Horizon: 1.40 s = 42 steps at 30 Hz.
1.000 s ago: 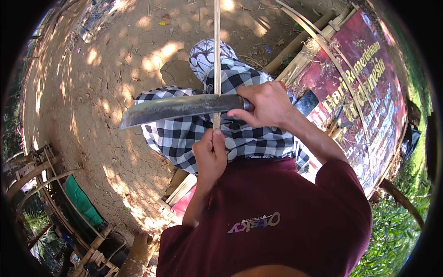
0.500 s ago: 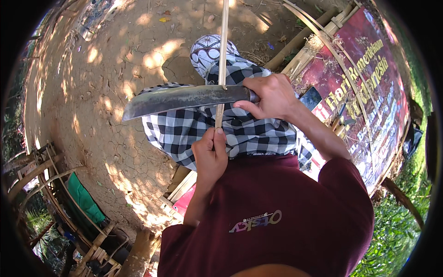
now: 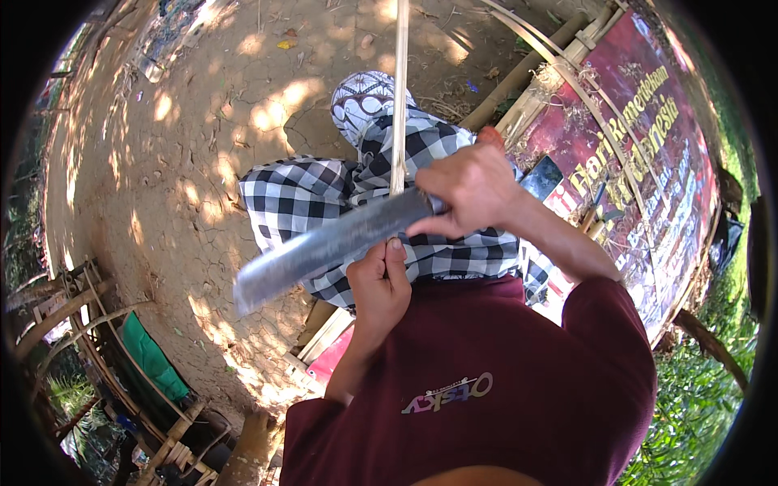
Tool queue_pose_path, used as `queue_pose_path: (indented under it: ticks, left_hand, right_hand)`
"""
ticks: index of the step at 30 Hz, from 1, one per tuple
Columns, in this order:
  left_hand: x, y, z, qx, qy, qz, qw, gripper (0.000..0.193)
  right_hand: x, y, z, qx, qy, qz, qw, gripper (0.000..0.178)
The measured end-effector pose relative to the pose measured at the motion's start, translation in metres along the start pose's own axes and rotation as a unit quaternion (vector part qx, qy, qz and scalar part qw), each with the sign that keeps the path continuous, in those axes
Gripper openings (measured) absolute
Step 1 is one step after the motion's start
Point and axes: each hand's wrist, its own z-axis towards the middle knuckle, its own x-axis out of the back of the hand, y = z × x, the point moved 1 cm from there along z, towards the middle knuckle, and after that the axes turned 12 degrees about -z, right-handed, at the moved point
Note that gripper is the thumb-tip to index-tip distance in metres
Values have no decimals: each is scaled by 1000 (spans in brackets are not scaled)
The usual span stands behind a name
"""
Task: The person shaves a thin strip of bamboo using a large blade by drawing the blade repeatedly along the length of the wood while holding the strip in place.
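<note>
My right hand (image 3: 470, 185) is wrapped round the handle of a machete (image 3: 340, 243). The wide, dark blade is smeared by motion and slants across my lap, its end low to the left. A long, pale bamboo strip (image 3: 400, 97) runs from the top edge down to my left hand (image 3: 379, 283), which pinches its near end between thumb and fingers. The blade crosses in front of the strip just beyond these fingertips and hides part of it. Whether blade and strip touch, I cannot tell. Black-and-white checked cloth (image 3: 296, 190) covers my legs beneath.
A dark red printed sheet (image 3: 624, 89) lies at the right, with thin curved strips (image 3: 559, 53) across it. A dark, flat rectangular object (image 3: 543, 178) rests near my right forearm. Cracked bare earth (image 3: 170, 235) stretches leftward. Green cloth (image 3: 150, 356) hangs by a wooden frame at lower left.
The machete has moved toward me along the strip, and its blade end has swung down. My right hand has tilted with it. My left hand has shifted slightly right and nearer.
</note>
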Motion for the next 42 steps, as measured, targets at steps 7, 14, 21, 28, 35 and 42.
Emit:
queue_pose_path:
  ticks: [7,14,21,28,35,42]
  left_hand:
    - [6,-8,5,52,-22,-29,998,29]
    - [7,0,1,56,-33,-45,997,34]
    - [10,-6,-5,23,-43,2,999,32]
    - [9,-3,-8,45,-44,-7,998,33]
    - [18,-17,-15,61,-45,-9,997,34]
    - [12,-20,-7,99,-54,-46,993,34]
  right_hand:
    - [1,0,0,-38,-30,21,999,58]
    - [-11,49,11,-121,12,-16,992,61]
    - [-5,46,19,-31,8,-50,998,60]
    - [-8,38,16,-50,-4,-11,999,62]
    - [-8,101,35,-261,-19,-15,965,55]
    - [-14,31,11,-9,-56,-26,998,60]
